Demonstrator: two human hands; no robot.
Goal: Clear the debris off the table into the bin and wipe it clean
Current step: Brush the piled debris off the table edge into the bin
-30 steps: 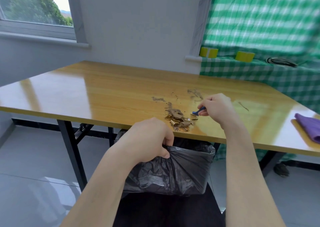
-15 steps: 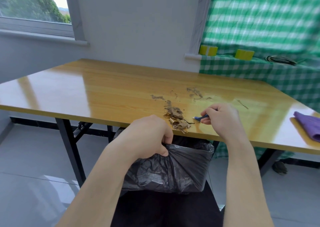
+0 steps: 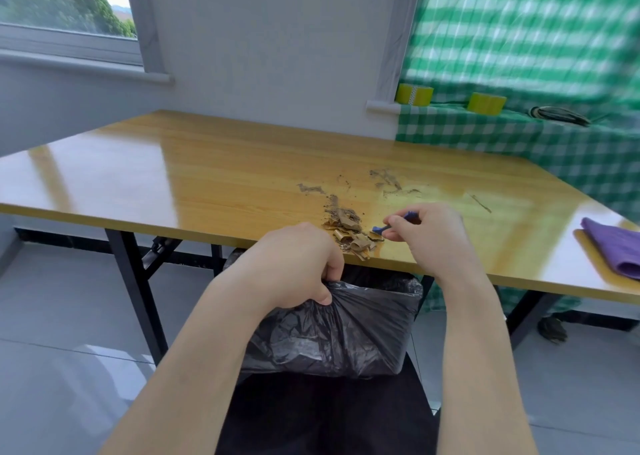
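From the head view, the debris (image 3: 349,234) is a small heap of brown curled scraps right at the near edge of the bench (image 3: 173,177), with one piece already hanging over the lip. The bin (image 3: 374,350), lined with a black bag (image 3: 346,326), sits directly below that edge.

The step in hand looks like the last drag of the heap over the edge. To do it well, the mouth of the bag should sit tight under the bench lip and slightly past the heap on both sides, so nothing drops between bench and bin. The stroke should be low and slow toward the body — a quick flick would scatter the light scraps.

The left hand (image 3: 294,267) is knuckles-up, its fingers curled round the bag's rim and gripping it just under the edge. The right hand (image 3: 429,239) rests low over the bench just right of the heap, pinching a small blue tool (image 3: 379,228) whose tip touches the scraps.

Dark smears (image 3: 384,180) lie farther back, and a purple cloth (image 3: 616,250) waits at the bench's right end — untouched, so the wiping is not yet begun.
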